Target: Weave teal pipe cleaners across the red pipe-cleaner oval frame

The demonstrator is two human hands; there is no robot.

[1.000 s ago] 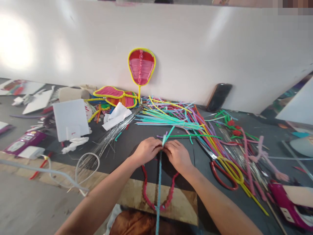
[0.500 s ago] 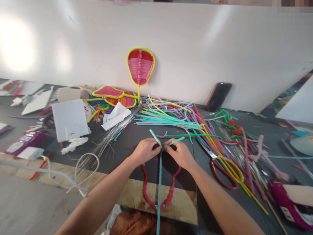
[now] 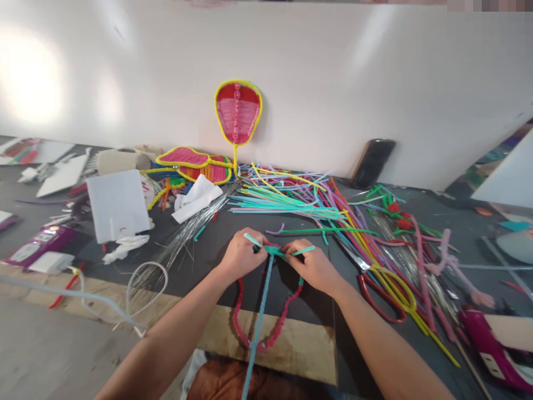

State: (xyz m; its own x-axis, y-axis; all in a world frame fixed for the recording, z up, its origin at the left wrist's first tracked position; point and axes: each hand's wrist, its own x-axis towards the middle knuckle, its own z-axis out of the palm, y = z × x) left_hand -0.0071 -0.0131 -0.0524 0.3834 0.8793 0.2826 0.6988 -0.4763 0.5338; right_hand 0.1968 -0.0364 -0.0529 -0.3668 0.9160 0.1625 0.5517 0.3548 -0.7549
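Observation:
My left hand (image 3: 240, 258) and my right hand (image 3: 312, 266) face each other above the dark table, fingers pinched. Between them runs a teal pipe cleaner (image 3: 275, 251), one end poking out past each hand. It crosses the top of a light blue pipe cleaner stem (image 3: 263, 300), which slants down toward my lap. Below my hands hangs a curved pink-red pipe cleaner loop (image 3: 236, 319), crossed by the blue stem near its bottom. My fingers hide the loop's upper ends and the exact joint.
Behind my hands lies a bundle of pipe cleaners (image 3: 287, 203). Red-handled scissors (image 3: 377, 303) rest at right. A yellow-rimmed fan shape (image 3: 238, 111) stands against the white panel (image 3: 316, 72), with a phone (image 3: 372, 162) leaning farther right. A white cable (image 3: 166, 272) loops at left.
My hands have spread slightly apart, showing a teal stretch between them. The blue stem's lower end has swung left, and the pink-red loop has shifted left and slightly up.

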